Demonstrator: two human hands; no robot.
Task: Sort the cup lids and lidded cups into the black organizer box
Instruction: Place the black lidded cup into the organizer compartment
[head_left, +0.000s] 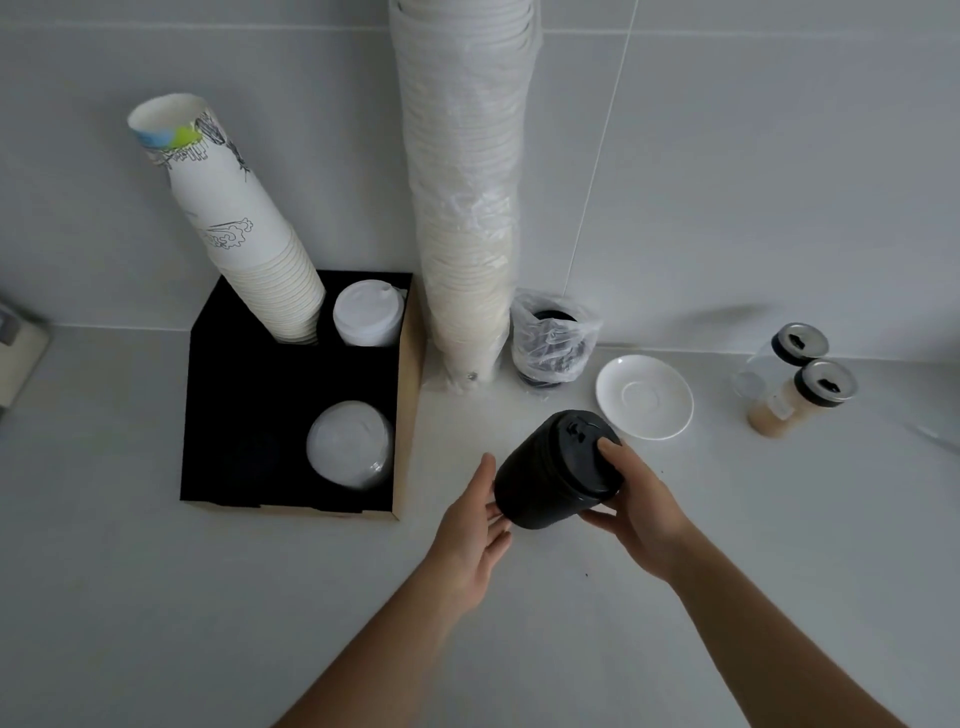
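Observation:
A black lidded cup (545, 483) is held tilted above the white counter, just right of the black organizer box (234, 395). My right hand (636, 506) grips its lid end, thumb on the lid. My left hand (475, 525) touches the cup's base with fingers spread. In the box, a stack of printed paper cups (249, 228) leans out of the back left slot. White lids (368, 312) fill the back right slot, and more white lids (349, 444) sit in the front right slot. The front left slot looks dark.
A tall wrapped column of pale cups (465, 182) stands against the wall right of the box. Beside it is a plastic bag of black lids (553, 338), then a white saucer (644, 397) and two clear lidded jars (797, 384). A pale device (15, 353) sits at the left edge.

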